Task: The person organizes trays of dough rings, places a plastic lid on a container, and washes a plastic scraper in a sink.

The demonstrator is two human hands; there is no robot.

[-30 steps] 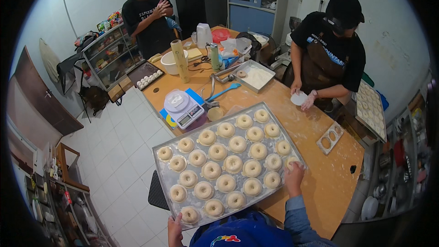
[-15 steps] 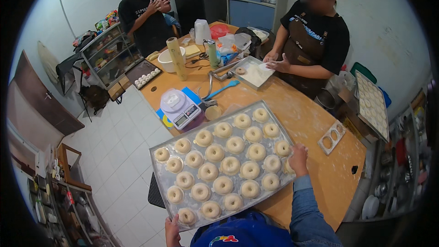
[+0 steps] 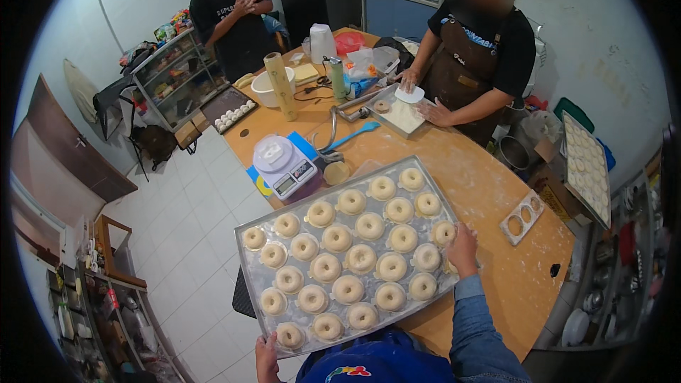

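A large metal baking tray (image 3: 287,202) is held between my hands, tilted at an angle in front of me over the table's near edge. Rows of pale ring-shaped doughs (image 3: 325,267) lie on it, each on a small piece of paper. My left hand (image 3: 267,356) grips the tray's near-left corner, with the fingers partly hidden under it. At the right edge, my right hand (image 3: 463,250) is closed around the rim, close beside a dough ring (image 3: 444,233).
On the wooden table (image 3: 489,191) stand a kitchen scale (image 3: 284,167), a blue brush (image 3: 357,135), a film roll (image 3: 281,86) and a ring mould (image 3: 522,218). One co-worker holds a white scraper (image 3: 410,95) over a flour tray (image 3: 401,126); another stands behind. A second dough tray (image 3: 587,167) leans right.
The co-worker at the right has leaned down and brought the white scraper into the flour tray. My hands keep hold of the baking tray, which has barely moved in view.
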